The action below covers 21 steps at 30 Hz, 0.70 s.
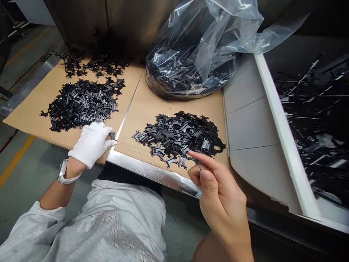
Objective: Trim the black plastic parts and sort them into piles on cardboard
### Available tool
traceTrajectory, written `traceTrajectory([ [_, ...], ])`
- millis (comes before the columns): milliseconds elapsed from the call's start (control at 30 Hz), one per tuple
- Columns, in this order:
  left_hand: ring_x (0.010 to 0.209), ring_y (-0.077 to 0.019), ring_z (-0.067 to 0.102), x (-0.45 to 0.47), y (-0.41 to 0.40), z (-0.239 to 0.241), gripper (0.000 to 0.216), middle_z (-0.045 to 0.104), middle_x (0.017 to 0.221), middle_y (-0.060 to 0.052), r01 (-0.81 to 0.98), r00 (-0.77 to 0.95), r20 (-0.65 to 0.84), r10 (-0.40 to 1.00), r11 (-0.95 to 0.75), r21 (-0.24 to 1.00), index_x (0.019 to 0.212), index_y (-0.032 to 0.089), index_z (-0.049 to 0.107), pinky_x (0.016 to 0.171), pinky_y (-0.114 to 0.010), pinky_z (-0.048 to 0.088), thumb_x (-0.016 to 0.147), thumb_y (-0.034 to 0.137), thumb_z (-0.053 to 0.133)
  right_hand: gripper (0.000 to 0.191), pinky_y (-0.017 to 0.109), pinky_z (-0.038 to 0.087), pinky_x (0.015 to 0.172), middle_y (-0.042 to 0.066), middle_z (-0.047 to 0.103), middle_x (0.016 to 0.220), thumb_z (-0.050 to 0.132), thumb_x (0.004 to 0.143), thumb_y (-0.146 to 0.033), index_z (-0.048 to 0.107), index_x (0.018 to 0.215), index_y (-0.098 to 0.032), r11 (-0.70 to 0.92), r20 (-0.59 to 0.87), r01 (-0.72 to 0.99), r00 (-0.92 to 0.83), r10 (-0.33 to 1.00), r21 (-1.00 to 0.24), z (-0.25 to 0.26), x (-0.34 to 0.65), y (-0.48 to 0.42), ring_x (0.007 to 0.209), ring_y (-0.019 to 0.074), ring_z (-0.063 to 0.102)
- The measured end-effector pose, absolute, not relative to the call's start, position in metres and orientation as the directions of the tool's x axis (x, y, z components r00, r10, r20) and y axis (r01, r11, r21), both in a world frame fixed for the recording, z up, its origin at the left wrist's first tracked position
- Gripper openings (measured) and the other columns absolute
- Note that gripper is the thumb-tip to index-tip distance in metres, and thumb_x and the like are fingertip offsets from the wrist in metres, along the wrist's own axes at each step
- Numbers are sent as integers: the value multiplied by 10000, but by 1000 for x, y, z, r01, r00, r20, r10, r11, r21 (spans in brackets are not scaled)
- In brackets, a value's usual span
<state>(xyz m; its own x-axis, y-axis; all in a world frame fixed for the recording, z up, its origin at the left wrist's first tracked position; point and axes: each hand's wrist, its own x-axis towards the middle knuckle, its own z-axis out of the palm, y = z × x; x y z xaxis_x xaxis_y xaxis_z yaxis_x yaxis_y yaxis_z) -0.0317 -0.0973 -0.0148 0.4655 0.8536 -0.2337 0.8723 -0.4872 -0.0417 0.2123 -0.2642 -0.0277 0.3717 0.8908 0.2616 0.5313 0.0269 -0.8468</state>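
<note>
My left hand (92,142), in a white glove, pinches a small black plastic part (112,136) between thumb and fingers at the cardboard's front edge. Just beyond it lies a heap of loose black plastic parts (84,103). My bare right hand (220,185) is curled, its index finger stretched over the near edge of a second heap of black parts (177,134). A thin, dark tip shows between its thumb and bent fingers; most of it is hidden, so I cannot tell its kind.
Cardboard (136,109) covers the metal-edged table. A clear plastic bag (191,69) of black parts stands at the back. More black parts (92,63) lie back left. On the right, a white-walled bin (283,134) borders dark parts with long thin pieces.
</note>
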Motion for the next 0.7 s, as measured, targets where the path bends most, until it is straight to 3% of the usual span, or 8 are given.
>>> traceTrajectory([
  [100,1072,-350,652,-34,-93,-17,170,735,1042,-113,856,510,-239,826,-516,42,1000,192,763,890,-450,495,927,322,679,327,244,426,565,-22,601,693,492,1065,-428,693,1224,-224,19,233,508,363,902,-861,-29,210,-263,585,121,531],
  [167,966,-315,679,-34,-97,-19,128,739,947,-97,820,571,-143,808,-555,142,909,178,754,827,-426,508,936,257,658,344,245,418,554,-25,578,678,484,1064,-452,699,1199,-220,10,210,471,374,903,-882,-32,203,-261,570,120,506],
  [300,752,-202,681,-22,-121,-27,54,725,808,-50,545,600,378,705,-706,452,892,164,723,709,-338,523,918,187,681,386,242,406,531,-15,573,737,503,1043,-514,694,1183,-209,3,83,252,309,947,-968,-38,177,-250,569,109,471],
  [400,733,-155,680,-7,-143,-29,50,736,821,-33,286,525,574,629,-765,577,936,187,713,678,-287,535,910,152,688,408,224,397,513,-24,561,761,579,995,-559,672,1174,-205,8,2,-29,219,976,-1000,-39,160,-239,576,96,454],
  [467,729,-146,675,2,-153,-28,77,738,823,-28,205,515,601,611,-769,606,942,201,716,672,-279,536,915,139,680,393,218,412,526,-25,564,764,644,952,-569,672,1091,-203,16,-17,-143,224,974,-990,-38,156,-235,596,94,465],
  [567,733,-136,664,9,-162,-26,37,722,821,-13,104,507,573,644,-705,701,926,218,715,685,-273,532,914,183,714,352,223,442,554,-11,596,785,686,930,-548,664,980,-201,13,-33,-177,252,967,-984,-32,159,-235,616,95,495],
  [633,742,-129,648,9,-164,-26,146,692,844,-2,35,508,420,752,-505,862,926,227,694,675,-258,525,888,343,776,340,228,438,542,-9,607,778,660,952,-539,670,988,-201,31,-6,-136,262,965,-990,-28,164,-237,597,94,494],
  [700,734,-128,617,7,-166,-28,337,649,831,2,7,560,166,812,-204,979,922,231,671,662,-251,515,911,567,686,310,233,441,538,-3,632,785,627,984,-509,682,1012,-205,85,71,-42,273,960,-995,-24,169,-240,592,98,510],
])
